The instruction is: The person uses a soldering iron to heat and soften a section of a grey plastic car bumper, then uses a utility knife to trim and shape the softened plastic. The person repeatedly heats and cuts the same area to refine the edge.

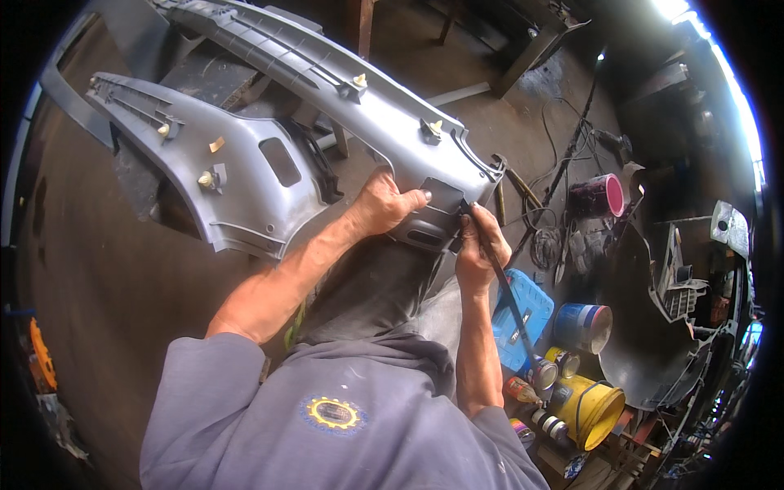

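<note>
A long silver-grey plastic trim panel with pale clips slants from the upper left to its near end in front of me. My left hand grips this end by its left edge, its thumb beside a dark flat patch on the surface; the other fingers are partly hidden. At the right side of the patch, my right hand is closed, pinching a long thin black strip. The strip trails down past the wrist toward the cans. Whether it is attached to the panel I cannot tell.
A second grey trim panel lies to the left. At right are a blue case, a blue can, a yellow bucket and several small cans. Farther off stand a pink-mouthed bucket, cables and a large dark curved panel.
</note>
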Action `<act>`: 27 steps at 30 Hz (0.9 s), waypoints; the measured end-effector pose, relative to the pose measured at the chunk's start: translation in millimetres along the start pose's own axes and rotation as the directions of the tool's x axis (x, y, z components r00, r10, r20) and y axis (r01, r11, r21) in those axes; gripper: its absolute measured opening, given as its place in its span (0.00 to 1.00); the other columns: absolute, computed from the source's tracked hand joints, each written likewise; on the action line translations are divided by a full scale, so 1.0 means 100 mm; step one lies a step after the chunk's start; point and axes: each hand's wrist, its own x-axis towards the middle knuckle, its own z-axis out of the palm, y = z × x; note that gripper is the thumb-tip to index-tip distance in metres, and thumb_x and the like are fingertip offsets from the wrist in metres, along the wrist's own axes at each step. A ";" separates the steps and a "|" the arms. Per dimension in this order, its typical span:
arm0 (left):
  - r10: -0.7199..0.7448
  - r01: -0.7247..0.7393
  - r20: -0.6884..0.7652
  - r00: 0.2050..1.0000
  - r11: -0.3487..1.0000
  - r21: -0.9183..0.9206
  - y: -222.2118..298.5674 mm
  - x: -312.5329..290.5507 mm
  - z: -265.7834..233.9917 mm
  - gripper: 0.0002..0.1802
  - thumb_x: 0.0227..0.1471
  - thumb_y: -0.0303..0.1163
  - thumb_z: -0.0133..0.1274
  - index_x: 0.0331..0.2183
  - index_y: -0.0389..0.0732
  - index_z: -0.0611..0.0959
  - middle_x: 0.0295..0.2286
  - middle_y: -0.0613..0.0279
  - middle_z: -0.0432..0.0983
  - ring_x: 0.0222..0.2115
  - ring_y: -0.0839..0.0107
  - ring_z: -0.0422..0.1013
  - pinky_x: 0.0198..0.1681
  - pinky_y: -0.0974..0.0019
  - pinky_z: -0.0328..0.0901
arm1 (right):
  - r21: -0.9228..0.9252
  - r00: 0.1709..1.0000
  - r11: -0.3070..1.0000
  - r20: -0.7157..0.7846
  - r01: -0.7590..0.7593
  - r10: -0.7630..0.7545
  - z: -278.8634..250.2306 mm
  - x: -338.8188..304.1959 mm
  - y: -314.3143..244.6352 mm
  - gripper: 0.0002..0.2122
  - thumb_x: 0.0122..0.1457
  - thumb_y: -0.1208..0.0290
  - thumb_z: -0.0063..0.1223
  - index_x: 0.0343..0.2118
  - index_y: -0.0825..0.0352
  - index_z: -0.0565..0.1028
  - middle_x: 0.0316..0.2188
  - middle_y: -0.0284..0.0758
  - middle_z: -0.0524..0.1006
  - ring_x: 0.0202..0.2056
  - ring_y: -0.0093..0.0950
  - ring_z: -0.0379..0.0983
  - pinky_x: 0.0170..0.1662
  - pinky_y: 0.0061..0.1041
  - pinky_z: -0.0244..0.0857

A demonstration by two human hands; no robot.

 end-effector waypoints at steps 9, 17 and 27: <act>-0.049 0.048 0.041 0.998 0.999 0.020 0.11 0.07 0.02 0.13 0.49 0.25 0.60 0.39 0.33 0.82 0.31 0.63 0.79 0.32 0.75 0.72 0.38 0.70 0.68 | 0.067 0.864 0.945 0.430 -0.321 0.263 -0.25 0.64 0.11 0.05 0.54 0.79 0.61 0.34 0.71 0.81 0.26 0.39 0.82 0.27 0.22 0.78 0.32 0.21 0.71; -0.309 0.307 -0.054 0.950 0.884 0.352 0.25 0.09 -0.01 0.09 0.52 0.30 0.58 0.26 0.34 0.84 0.21 0.66 0.78 0.21 0.76 0.72 0.28 0.70 0.67 | 0.215 0.911 0.929 -0.223 -0.302 0.347 -0.88 -0.13 -0.82 0.07 0.59 0.81 0.55 0.39 0.72 0.81 0.30 0.37 0.81 0.29 0.23 0.77 0.35 0.20 0.71; -0.097 0.123 -0.109 0.989 0.956 0.266 0.19 0.03 0.04 0.12 0.50 0.32 0.62 0.20 0.36 0.82 0.19 0.72 0.74 0.20 0.82 0.66 0.24 0.73 0.61 | 0.288 0.949 0.912 -0.031 -0.292 0.313 -0.25 -0.25 -0.32 0.12 0.57 0.82 0.57 0.45 0.73 0.78 0.37 0.41 0.82 0.40 0.27 0.80 0.47 0.24 0.71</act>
